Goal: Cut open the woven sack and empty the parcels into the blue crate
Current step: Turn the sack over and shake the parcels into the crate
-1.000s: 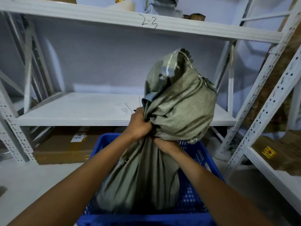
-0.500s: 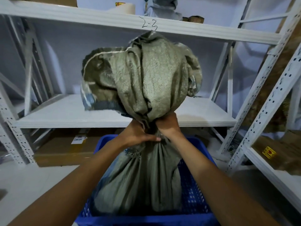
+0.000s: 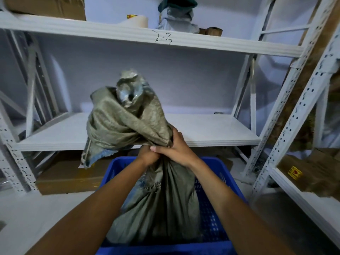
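A grey-green woven sack (image 3: 128, 122) stands upside down in the blue crate (image 3: 219, 184), its lower part spreading into the crate. Both hands bunch the sack at its middle. My left hand (image 3: 148, 155) grips the gathered fabric from the left. My right hand (image 3: 174, 148) clamps over it from the right, touching the left hand. Above the hands the sack's loose upper part bulges and leans left, with a grey wrapped parcel (image 3: 128, 92) showing at its top. The crate's inside is mostly hidden by the sack.
White metal shelving (image 3: 202, 135) stands right behind the crate, with a second rack (image 3: 294, 111) at the right. A flat cardboard box (image 3: 70, 177) lies on the floor under the shelf. Boxes and a tape roll (image 3: 138, 20) sit on the top shelf.
The sack's upper part has dropped lower and swung left, and it looks smaller than half a second ago. Both hands have kept their grip and shifted slightly right.
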